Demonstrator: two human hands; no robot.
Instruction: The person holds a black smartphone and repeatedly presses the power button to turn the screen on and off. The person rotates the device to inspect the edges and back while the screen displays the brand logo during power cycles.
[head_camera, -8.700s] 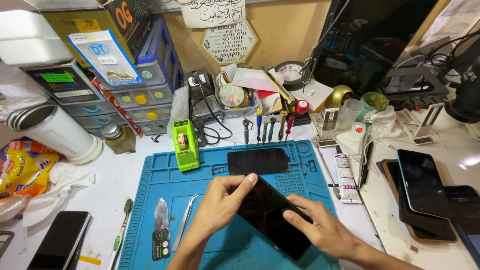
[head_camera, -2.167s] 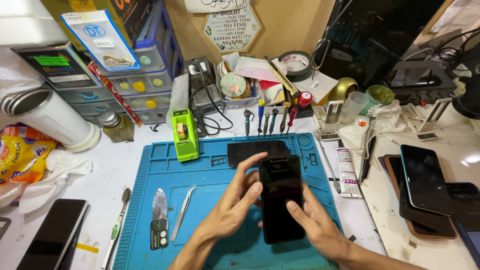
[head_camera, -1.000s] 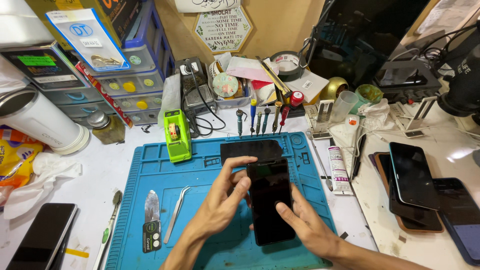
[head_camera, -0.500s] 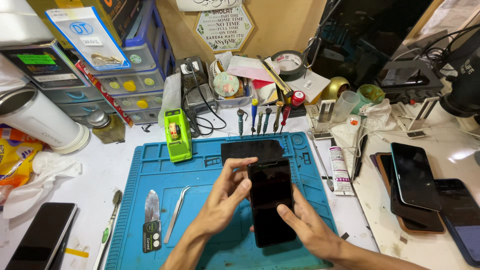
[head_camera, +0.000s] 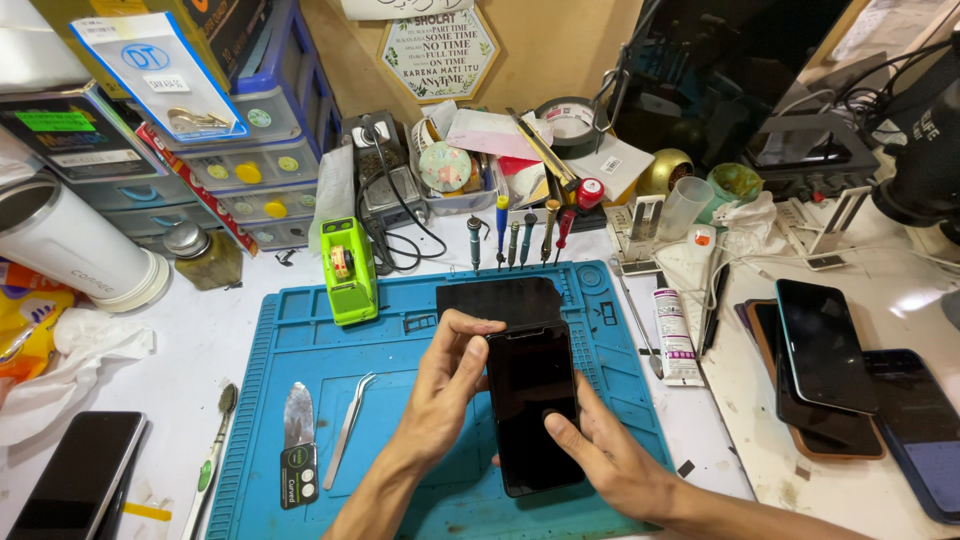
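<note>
The left hand (head_camera: 445, 375) is holding the black phone (head_camera: 532, 405) at its top left corner, with the fingers curled over the top edge. The right hand (head_camera: 600, 455) is pressing its thumb on the dark glass near the lower middle, and its other fingers are tucking under the right side. So both hands are gripping the phone, not letting go.

The phone is sitting low over the blue work mat (head_camera: 300, 330), standing long-ways, screen up. I cannot tell if its back is resting on the mat. Just behind its top edge, a flat black panel (head_camera: 500, 298) is lying on the mat.

To the left on the mat, metal tweezers (head_camera: 347, 430) and a flat metal blade tool (head_camera: 297, 440) are lying side by side. A green tape holder (head_camera: 347, 270) is standing at the mat's far left corner. A row of small screwdrivers (head_camera: 515, 235) is sticking up along the back edge. A white glue tube (head_camera: 672, 335) is lying off the right edge, and a pile of other phones (head_camera: 825, 365) is resting farther right.

The glass might crack if the thumb is pushing too hard. The phone might also slip from the corner grip and bump the black panel.
</note>
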